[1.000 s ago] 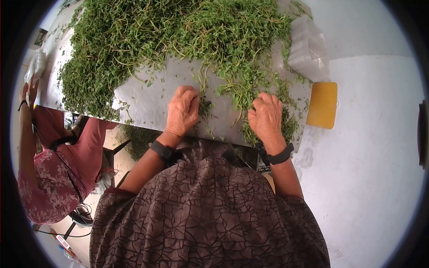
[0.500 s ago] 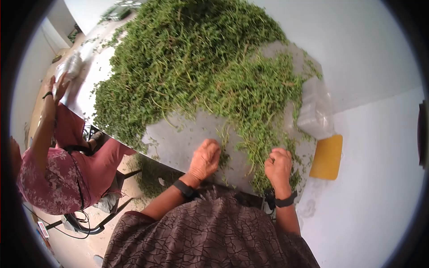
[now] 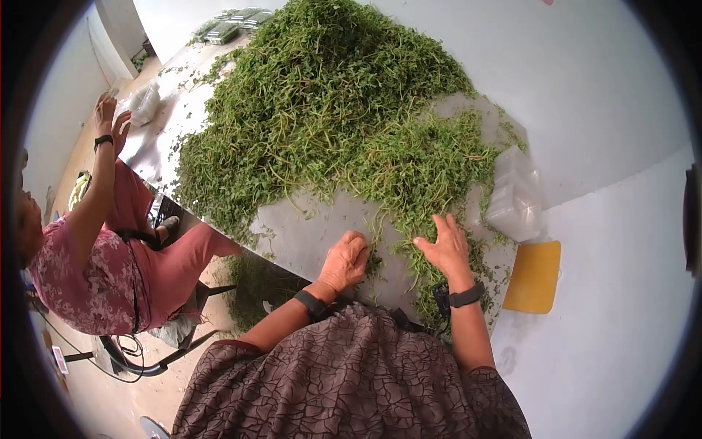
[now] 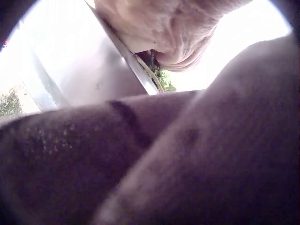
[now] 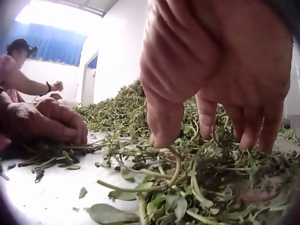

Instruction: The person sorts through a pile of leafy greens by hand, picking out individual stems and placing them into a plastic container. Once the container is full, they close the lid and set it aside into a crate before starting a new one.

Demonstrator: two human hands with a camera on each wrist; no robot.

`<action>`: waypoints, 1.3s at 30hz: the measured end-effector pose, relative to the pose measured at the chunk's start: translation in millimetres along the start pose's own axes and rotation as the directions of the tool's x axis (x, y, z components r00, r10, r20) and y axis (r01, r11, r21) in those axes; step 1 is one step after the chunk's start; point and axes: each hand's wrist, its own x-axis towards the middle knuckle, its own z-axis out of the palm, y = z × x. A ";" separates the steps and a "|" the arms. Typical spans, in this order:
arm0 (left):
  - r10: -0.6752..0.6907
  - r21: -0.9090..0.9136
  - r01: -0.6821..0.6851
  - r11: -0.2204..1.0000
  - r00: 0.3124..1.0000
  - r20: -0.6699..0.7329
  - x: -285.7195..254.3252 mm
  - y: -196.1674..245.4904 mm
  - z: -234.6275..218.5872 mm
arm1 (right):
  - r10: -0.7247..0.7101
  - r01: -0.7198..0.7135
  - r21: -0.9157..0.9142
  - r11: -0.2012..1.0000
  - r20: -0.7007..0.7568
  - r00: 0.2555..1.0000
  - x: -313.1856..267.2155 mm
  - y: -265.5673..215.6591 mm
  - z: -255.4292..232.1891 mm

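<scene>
Green leafy stems point(image 3: 329, 110) lie in a big heap on a metal table point(image 3: 311, 234), with a thinner spread reaching toward the near right. My left hand point(image 3: 345, 262), fingers curled, holds a few stems low over the table; in the left wrist view greens point(image 4: 161, 79) show under the curled hand point(image 4: 164, 28). Just above the near spread is my right hand point(image 3: 447, 251), thumb and fingers apart. Seen in the right wrist view, its fingers point(image 5: 206, 117) point down among loose stems point(image 5: 178, 187), with nothing gripped.
Clear plastic boxes point(image 3: 514, 194) stand at the table's right edge, above a yellow board point(image 3: 532, 278). Packed trays point(image 3: 227, 28) lie at the far left. A person in pink point(image 3: 88, 271) sits at the left, hands raised near other clear boxes point(image 3: 145, 102).
My right hand has gone from curled to spread fingers. The head view has shifted, showing more of the heap and the far trays. The seated person's hands have risen.
</scene>
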 end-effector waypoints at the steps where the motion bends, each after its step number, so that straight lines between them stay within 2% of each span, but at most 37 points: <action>1: -0.004 0.001 0.004 1.000 1.000 0.003 0.6 -0.4 -1.5 | -0.054 0.053 -0.058 0.997 -0.010 0.998 -1.3 5.9 12.8; 2: -0.001 -0.003 0.001 1.000 1.000 -0.002 1.0 -0.4 -2.1 | -0.048 0.047 -0.056 0.997 -0.006 0.999 2.6 16.0 25.4; 4: -0.001 -0.017 0.001 1.000 1.000 0.010 3.1 -1.2 -1.2 | -0.236 0.232 -0.058 0.971 -0.075 0.969 13.8 34.4 41.0; 5: 0.013 -0.028 -0.013 1.000 1.000 0.001 4.1 -3.4 -1.8 | -0.310 0.307 -0.055 0.950 -0.288 0.906 16.5 38.1 49.8; 7: 0.037 -0.034 -0.037 0.999 0.999 0.001 4.5 -4.6 -3.6 | -0.308 0.296 -0.088 0.951 -0.222 0.925 25.8 36.9 41.8; 9: 0.050 -0.040 -0.050 0.998 0.999 0.019 6.3 -6.8 -4.4 | -0.227 0.332 0.248 0.910 -0.373 0.900 38.0 35.1 30.5; 11: 0.065 -0.040 -0.064 0.997 0.998 0.025 5.2 -7.6 -4.7 | -0.084 0.241 0.482 0.843 -0.325 0.942 40.7 18.6 -13.4; 13: 0.022 -0.027 -0.021 0.999 0.999 0.034 5.1 -6.1 -5.4 | -0.016 0.202 0.618 0.760 -0.294 0.956 43.9 14.0 -43.9; 14: 0.024 -0.035 -0.023 0.999 0.998 0.050 5.2 -6.3 -5.6 | 0.001 0.189 0.617 0.764 -0.294 0.956 39.5 16.2 -51.0; 16: 0.037 -0.031 -0.036 0.999 0.999 0.033 6.0 -6.7 -5.5 | -0.038 0.244 0.560 0.792 -0.354 0.934 31.2 22.1 -62.8; 17: 0.027 -0.042 -0.026 0.999 0.999 0.030 5.8 -6.2 -5.2 | -0.054 0.192 0.500 0.844 -0.276 0.960 21.1 26.8 -68.9; 18: 0.025 -0.049 -0.023 0.999 0.999 0.043 5.9 -6.5 -5.2 | -0.041 0.177 0.499 0.848 -0.272 0.961 12.9 35.1 -67.2; 20: 0.051 -0.031 -0.050 0.998 0.998 0.031 6.0 -7.2 -5.6 | 0.017 0.053 0.435 0.899 -0.156 0.988 -5.8 52.0 -56.3; 21: 0.073 -0.006 -0.073 0.997 0.997 0.029 6.7 -5.0 -6.4 | 0.037 0.033 0.438 0.899 -0.150 0.988 -16.7 56.9 -51.8; 23: 0.069 0.000 -0.070 0.998 0.997 0.033 6.7 -2.7 -5.8 | 0.089 -0.072 0.361 0.930 -0.029 0.996 -32.5 63.2 -45.6; 24: 0.069 0.013 -0.069 0.998 0.997 0.023 6.7 -2.5 -5.7 | 0.096 -0.080 0.364 0.928 -0.027 0.995 -37.2 62.1 -40.1; 26: 0.066 0.007 -0.066 0.998 0.997 0.031 6.3 -1.8 -5.5 | -0.064 0.074 0.207 0.976 -0.055 0.996 -40.8 46.7 -24.3; 27: 0.061 0.001 -0.061 0.998 0.998 0.030 6.9 -2.0 -6.5 | -0.088 0.098 0.187 0.977 -0.063 0.994 -41.5 32.5 -21.8; 28: 0.062 0.010 -0.062 0.998 0.998 0.028 8.0 -3.4 -6.8 | -0.093 0.103 0.194 0.976 -0.064 0.994 -36.3 21.7 -17.0; 30: 0.084 0.014 -0.084 0.996 0.996 0.023 6.5 -5.0 -5.6 | -0.079 0.080 -0.019 0.997 0.052 0.995 -26.1 4.5 -7.5; 32: 0.066 0.014 -0.067 0.998 0.997 0.026 5.5 -3.8 -5.8 | -0.081 0.085 -0.046 0.995 0.067 0.994 -19.3 1.0 11.6; 34: 0.047 -0.004 -0.047 0.999 0.999 0.025 5.2 -3.2 -5.6 | -0.167 0.151 -0.225 0.963 -0.053 0.985 -14.2 5.1 35.0; 38: 0.059 0.000 -0.059 0.998 0.998 0.020 5.2 -3.5 -6.7 | -0.255 0.216 -0.295 0.931 -0.104 0.961 11.9 14.7 47.9; 39: 0.077 0.006 -0.077 0.997 0.997 0.016 5.6 -4.2 -7.1 | -0.219 0.204 -0.285 0.937 -0.024 0.975 19.5 12.0 43.0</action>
